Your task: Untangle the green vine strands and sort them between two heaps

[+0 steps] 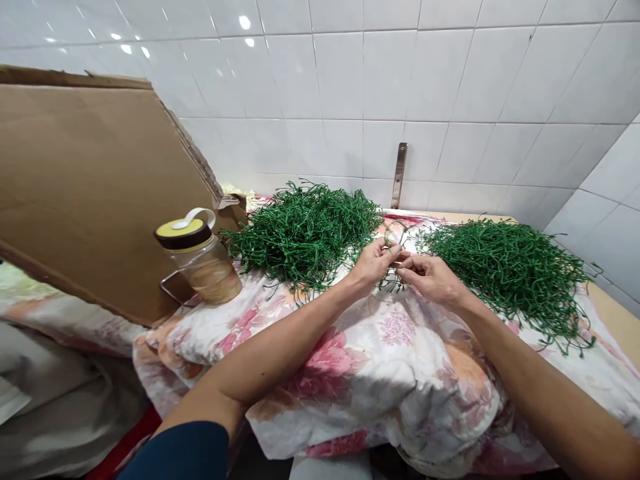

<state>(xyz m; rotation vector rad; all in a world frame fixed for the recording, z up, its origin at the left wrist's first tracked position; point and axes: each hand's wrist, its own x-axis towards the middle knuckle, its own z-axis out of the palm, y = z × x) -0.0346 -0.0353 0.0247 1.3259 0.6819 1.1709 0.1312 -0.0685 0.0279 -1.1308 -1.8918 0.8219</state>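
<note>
Hands point(373, 264) pinch green stems point(404, 231) between two piles point(503, 270).

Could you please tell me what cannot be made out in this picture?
All in the head view:
- How many green strands are between the left hand and right hand: fingers cover parts, and the strands are very thin.
- Cloth under the left pile and right pile: the piles hide it.
- The cardboard's far left part: cut off by the picture edge.

No lettering, label, brand, number or sign can be read here.
</note>
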